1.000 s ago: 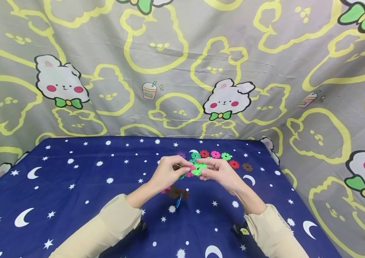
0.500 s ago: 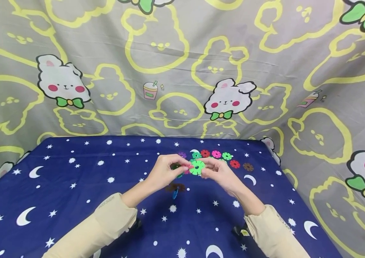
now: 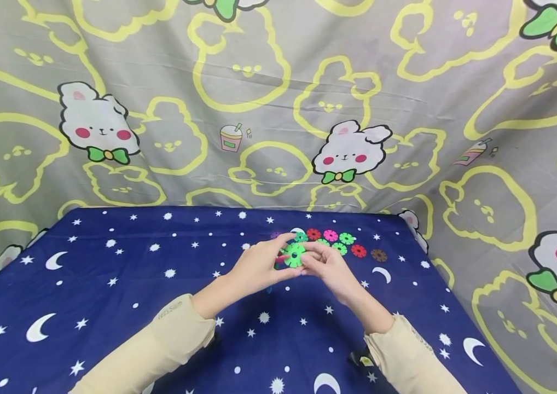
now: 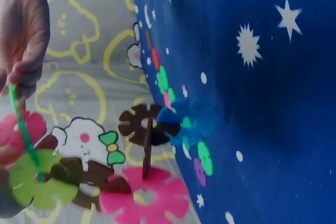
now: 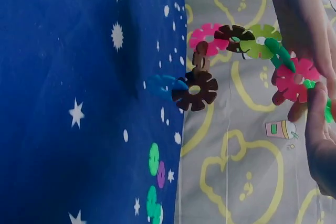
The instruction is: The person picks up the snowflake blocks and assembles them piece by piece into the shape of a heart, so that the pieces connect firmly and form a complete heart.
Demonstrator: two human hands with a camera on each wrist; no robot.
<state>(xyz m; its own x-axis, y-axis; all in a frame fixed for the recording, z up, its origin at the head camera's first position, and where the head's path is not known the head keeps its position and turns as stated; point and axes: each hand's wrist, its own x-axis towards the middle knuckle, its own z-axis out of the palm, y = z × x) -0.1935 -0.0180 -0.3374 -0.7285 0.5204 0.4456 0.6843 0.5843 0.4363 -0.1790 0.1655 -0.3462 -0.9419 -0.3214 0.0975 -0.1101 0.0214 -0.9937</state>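
Note:
My right hand (image 3: 330, 268) pinches a bright green notched disc (image 3: 295, 254) at its right edge. Left of it, my left hand (image 3: 259, 264) holds a chain of slotted plastic discs, thumb and index finger spread around the green one. A pink disc (image 5: 294, 80) touches the green disc; whether they are slotted together is hard to tell. From there the chain runs through a dark green disc (image 5: 280, 53), a yellow-green disc (image 4: 42, 179), brown discs (image 4: 140, 124) and another pink disc (image 4: 157, 200) to a blue disc (image 4: 194, 119) at its free end. The left palm hides part of the chain in the head view.
Loose discs lie on the dark blue star-patterned tablecloth (image 3: 126, 323) beyond the hands, among them a red one (image 3: 359, 250), a brown one (image 3: 379, 255) and a pink one (image 3: 330, 235). A grey cartoon-print curtain (image 3: 259, 126) hangs behind the table and at its sides.
The left hand has opened its thumb and index finger from a pinch on the pink disc and moved right, around the green disc. The green disc has shifted slightly left with the right hand.

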